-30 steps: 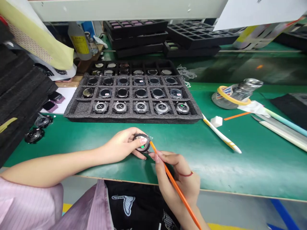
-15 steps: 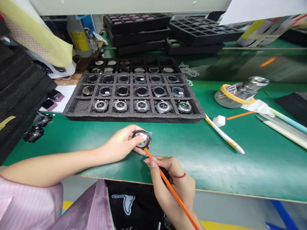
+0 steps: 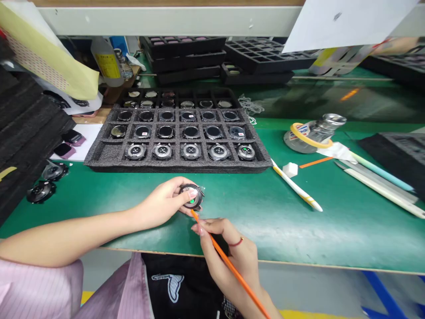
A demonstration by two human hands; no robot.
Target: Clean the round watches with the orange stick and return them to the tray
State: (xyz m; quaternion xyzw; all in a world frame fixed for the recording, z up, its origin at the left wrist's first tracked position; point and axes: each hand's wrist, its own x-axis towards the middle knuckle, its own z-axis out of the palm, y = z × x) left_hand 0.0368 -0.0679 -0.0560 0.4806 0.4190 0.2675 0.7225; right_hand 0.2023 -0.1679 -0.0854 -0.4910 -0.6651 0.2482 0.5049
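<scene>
Orange stick [image 3: 234, 270] pinched in our right hand [image 3: 227, 243] meets the round watch case [image 3: 191, 197] clasped in our left hand [image 3: 162, 204]; one slip could scratch it.

Green workbench mat [image 3: 348, 230] bearing a grey foam tray [image 3: 175, 167] of round watch cases [image 3: 162, 151]. Right of tray: white-and-yellow pen [image 3: 296, 188], white block [image 3: 290, 169], glass jar [image 3: 307, 141]. Left of tray, nearer the edge: two black watch housings [image 3: 41, 192].

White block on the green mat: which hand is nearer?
Right hand, holding an orange stick, is nearer, below and left of the white block. Left hand is farther left, holding a round watch body.
</scene>
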